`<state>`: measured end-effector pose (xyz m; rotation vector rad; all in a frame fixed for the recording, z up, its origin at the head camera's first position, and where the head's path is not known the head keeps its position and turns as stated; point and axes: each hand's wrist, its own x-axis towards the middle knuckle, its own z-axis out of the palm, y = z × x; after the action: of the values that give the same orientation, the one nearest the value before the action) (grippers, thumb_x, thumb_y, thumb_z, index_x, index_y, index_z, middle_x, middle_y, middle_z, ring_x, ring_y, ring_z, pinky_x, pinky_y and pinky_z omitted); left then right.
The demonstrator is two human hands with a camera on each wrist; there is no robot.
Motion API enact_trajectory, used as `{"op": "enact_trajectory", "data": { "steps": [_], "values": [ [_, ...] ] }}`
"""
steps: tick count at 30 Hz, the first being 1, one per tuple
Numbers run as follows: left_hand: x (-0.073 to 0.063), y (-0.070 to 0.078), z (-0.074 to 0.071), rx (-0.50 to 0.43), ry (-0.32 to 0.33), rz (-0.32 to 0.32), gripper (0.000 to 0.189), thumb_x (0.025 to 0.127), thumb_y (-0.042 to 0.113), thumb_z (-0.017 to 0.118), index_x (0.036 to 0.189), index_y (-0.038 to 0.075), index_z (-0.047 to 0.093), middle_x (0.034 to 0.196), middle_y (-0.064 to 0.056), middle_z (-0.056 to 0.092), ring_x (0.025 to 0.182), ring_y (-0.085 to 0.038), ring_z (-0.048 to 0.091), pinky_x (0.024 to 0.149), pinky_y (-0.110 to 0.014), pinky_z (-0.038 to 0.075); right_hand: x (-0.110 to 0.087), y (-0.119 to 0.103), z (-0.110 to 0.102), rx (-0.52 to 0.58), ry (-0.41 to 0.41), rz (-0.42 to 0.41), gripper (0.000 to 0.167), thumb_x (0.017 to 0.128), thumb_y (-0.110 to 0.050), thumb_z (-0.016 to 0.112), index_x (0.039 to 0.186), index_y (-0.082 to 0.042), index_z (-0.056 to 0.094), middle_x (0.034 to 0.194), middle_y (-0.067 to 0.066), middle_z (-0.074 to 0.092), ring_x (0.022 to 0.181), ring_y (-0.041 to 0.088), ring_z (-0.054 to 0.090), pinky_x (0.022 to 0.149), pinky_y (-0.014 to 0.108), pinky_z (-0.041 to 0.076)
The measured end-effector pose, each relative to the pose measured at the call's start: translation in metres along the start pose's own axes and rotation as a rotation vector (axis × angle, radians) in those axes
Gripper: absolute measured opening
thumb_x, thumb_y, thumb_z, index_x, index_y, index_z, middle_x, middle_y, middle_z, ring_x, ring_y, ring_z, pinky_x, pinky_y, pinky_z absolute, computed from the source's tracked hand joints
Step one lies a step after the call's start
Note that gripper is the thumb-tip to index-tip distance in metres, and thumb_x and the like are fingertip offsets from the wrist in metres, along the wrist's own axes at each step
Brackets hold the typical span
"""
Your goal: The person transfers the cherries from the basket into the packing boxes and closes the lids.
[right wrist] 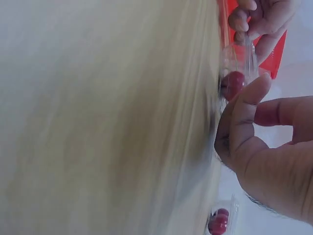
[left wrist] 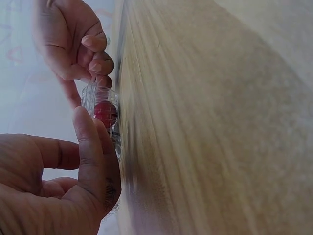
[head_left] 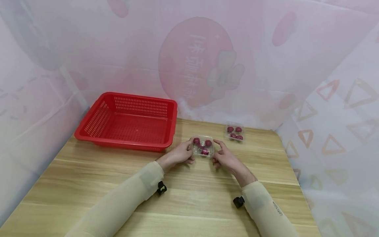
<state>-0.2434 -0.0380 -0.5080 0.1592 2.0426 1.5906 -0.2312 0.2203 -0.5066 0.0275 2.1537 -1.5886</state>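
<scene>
A clear plastic box (head_left: 203, 152) with several dark red, round, fruit-like pieces (head_left: 208, 143) stands on the table between the two hands. My left hand (head_left: 181, 153) pinches its left edge, and my right hand (head_left: 226, 159) holds the right edge with its index finger stretched along the top corner. From the left wrist view, the box (left wrist: 100, 93) appears side-on, low over the wood, with fingers at both ends. In the right wrist view, the fingers of my right hand (right wrist: 259, 142) partly hide the box and a red piece (right wrist: 234, 84).
A red slotted plastic basket (head_left: 125, 144) stands at the back left of the wooden table (head_left: 189, 204). Behind the right hand lies a second clear box (head_left: 235, 132) with similar red pieces. Printed pink and white sheeting (head_left: 142, 65) hangs along the table's back and sides.
</scene>
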Motion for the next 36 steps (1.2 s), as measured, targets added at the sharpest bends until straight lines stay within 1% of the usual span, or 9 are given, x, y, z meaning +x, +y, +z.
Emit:
{"op": "enact_trajectory", "data": {
  "steps": [5, 10, 13, 16, 20, 23, 25, 31, 36],
  "values": [
    [-0.001, 0.002, -0.001, 0.004, 0.009, -0.003, 0.082, 0.118, -0.001, 0.05, 0.188, 0.013, 0.01, 0.165, -0.036, 0.05, 0.096, -0.02, 0.077, 0.084, -0.031, 0.073, 0.004, -0.002, 0.003, 0.036, -0.017, 0.018, 0.084, 0.116, 0.006, 0.046, 0.188, -0.015, 0.009, 0.09, 0.007, 0.06, 0.078, 0.015, 0.059, 0.066, 0.025, 0.06],
    [0.002, 0.002, -0.001, 0.001, 0.012, 0.004, 0.082, 0.117, -0.003, 0.049, 0.188, 0.011, 0.011, 0.131, -0.024, 0.057, 0.089, -0.017, 0.074, 0.083, -0.032, 0.074, 0.006, -0.004, 0.005, 0.061, -0.025, 0.034, 0.085, 0.117, 0.007, 0.044, 0.188, -0.015, 0.004, 0.089, 0.006, 0.056, 0.075, 0.014, 0.057, 0.067, 0.025, 0.06],
    [0.004, 0.0, 0.0, -0.002, 0.014, 0.01, 0.081, 0.116, -0.004, 0.049, 0.188, 0.01, 0.014, 0.124, -0.021, 0.057, 0.088, -0.017, 0.074, 0.083, -0.033, 0.074, 0.006, -0.005, 0.007, 0.076, -0.026, 0.038, 0.084, 0.117, 0.008, 0.043, 0.187, -0.014, 0.001, 0.089, 0.006, 0.053, 0.072, 0.014, 0.056, 0.066, 0.025, 0.061],
    [0.005, -0.001, 0.001, 0.003, 0.016, 0.009, 0.08, 0.116, -0.004, 0.049, 0.187, 0.011, 0.015, 0.134, -0.028, 0.06, 0.088, -0.017, 0.074, 0.082, -0.033, 0.074, 0.007, -0.005, 0.009, 0.092, -0.02, 0.044, 0.083, 0.118, 0.007, 0.042, 0.186, -0.014, 0.0, 0.091, 0.006, 0.051, 0.072, 0.014, 0.055, 0.066, 0.025, 0.061],
    [0.005, -0.002, 0.0, -0.025, 0.011, 0.002, 0.081, 0.117, -0.004, 0.049, 0.188, 0.014, 0.014, 0.172, -0.034, 0.049, 0.091, -0.017, 0.073, 0.083, -0.033, 0.074, 0.007, -0.005, 0.01, 0.096, -0.011, 0.045, 0.082, 0.119, 0.007, 0.042, 0.186, -0.013, 0.0, 0.092, 0.006, 0.05, 0.072, 0.014, 0.054, 0.066, 0.024, 0.061],
    [0.006, -0.002, 0.0, -0.052, 0.005, -0.003, 0.082, 0.117, -0.004, 0.048, 0.188, 0.015, 0.013, 0.178, -0.034, 0.043, 0.092, -0.018, 0.072, 0.084, -0.032, 0.074, 0.006, -0.006, 0.01, 0.069, -0.008, 0.037, 0.082, 0.118, 0.008, 0.042, 0.185, -0.012, 0.0, 0.09, 0.006, 0.051, 0.07, 0.014, 0.055, 0.064, 0.024, 0.061],
    [0.007, -0.002, -0.001, -0.058, 0.006, -0.006, 0.082, 0.117, -0.003, 0.05, 0.188, 0.016, 0.014, 0.169, -0.034, 0.05, 0.092, -0.019, 0.072, 0.083, -0.033, 0.074, 0.005, -0.007, 0.01, 0.038, -0.008, 0.027, 0.082, 0.117, 0.008, 0.042, 0.185, -0.01, 0.0, 0.089, 0.007, 0.052, 0.07, 0.015, 0.057, 0.063, 0.024, 0.061],
    [0.009, -0.001, 0.0, -0.056, 0.004, -0.005, 0.089, 0.112, -0.003, 0.055, 0.189, 0.017, 0.014, 0.114, -0.019, 0.066, 0.086, -0.019, 0.072, 0.081, -0.032, 0.074, 0.001, -0.009, 0.01, -0.033, -0.012, 0.013, 0.081, 0.118, 0.007, 0.042, 0.186, -0.007, 0.001, 0.091, 0.008, 0.056, 0.069, 0.016, 0.06, 0.064, 0.024, 0.061],
    [0.009, 0.0, 0.0, -0.057, -0.013, -0.006, 0.092, 0.113, -0.001, 0.06, 0.189, 0.017, 0.01, 0.107, -0.02, 0.072, 0.081, -0.017, 0.073, 0.08, -0.035, 0.074, 0.0, -0.01, 0.009, -0.031, 0.0, 0.025, 0.08, 0.119, 0.005, 0.042, 0.187, -0.008, 0.002, 0.097, 0.009, 0.056, 0.074, 0.017, 0.06, 0.066, 0.025, 0.062]
  ]
}}
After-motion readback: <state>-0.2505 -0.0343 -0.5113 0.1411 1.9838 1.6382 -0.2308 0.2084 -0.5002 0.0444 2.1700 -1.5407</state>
